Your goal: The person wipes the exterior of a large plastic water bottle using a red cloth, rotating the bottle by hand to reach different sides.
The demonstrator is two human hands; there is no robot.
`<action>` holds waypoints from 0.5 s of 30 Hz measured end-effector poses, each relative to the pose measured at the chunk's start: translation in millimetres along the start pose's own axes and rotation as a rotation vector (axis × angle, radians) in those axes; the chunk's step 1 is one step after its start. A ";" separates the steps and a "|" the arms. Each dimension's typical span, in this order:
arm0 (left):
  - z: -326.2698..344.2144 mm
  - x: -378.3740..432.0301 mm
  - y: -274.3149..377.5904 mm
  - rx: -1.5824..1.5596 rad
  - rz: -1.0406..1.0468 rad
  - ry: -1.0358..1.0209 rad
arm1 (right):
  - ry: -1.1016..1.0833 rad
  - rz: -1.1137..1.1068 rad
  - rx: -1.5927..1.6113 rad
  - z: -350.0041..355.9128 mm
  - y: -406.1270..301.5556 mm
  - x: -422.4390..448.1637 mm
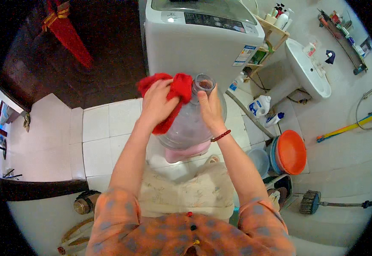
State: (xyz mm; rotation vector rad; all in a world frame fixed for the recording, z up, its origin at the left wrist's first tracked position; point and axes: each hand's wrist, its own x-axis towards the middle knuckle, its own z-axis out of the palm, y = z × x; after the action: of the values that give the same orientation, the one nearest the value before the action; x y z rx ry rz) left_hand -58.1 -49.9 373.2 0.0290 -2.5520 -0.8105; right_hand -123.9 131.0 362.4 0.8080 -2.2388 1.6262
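Before me a large clear plastic water jug (186,128) rests on a pink stool (186,154), its open neck (205,82) tilted up and away from me. My left hand (160,99) grips a bunched red cloth (182,87) and presses it on the jug's left shoulder, close to the neck. My right hand (212,107) holds the jug just below its mouth, thumb on the near side of the neck and fingers round the right side. A red bead bracelet (221,136) circles my right wrist.
A white top-loading washing machine (202,48) stands directly beyond the jug. Right of it are a pedestal washbasin (307,68), a grey drain hose (250,115), cleaner bottles (259,105) and an orange basin (290,152). A dark door (109,48) is at left, above a tiled floor (98,140).
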 end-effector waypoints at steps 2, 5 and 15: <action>0.7 37.0 1.4 0.019 -0.131 -0.114 | -0.016 0.015 -0.007 1.7 -0.7 -0.1; 0.4 83.8 20.1 0.007 -0.425 -0.374 | -0.007 0.005 -0.036 -0.3 4.3 0.4; 26.6 -6.5 -6.9 0.053 -0.029 0.175 | 0.000 0.024 -0.013 4.6 1.1 -4.3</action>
State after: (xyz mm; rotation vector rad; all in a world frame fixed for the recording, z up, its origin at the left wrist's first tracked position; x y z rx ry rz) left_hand -64.6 -40.2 347.5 0.1475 -2.4116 -0.7179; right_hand -120.5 128.2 357.8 0.7807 -2.2661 1.6201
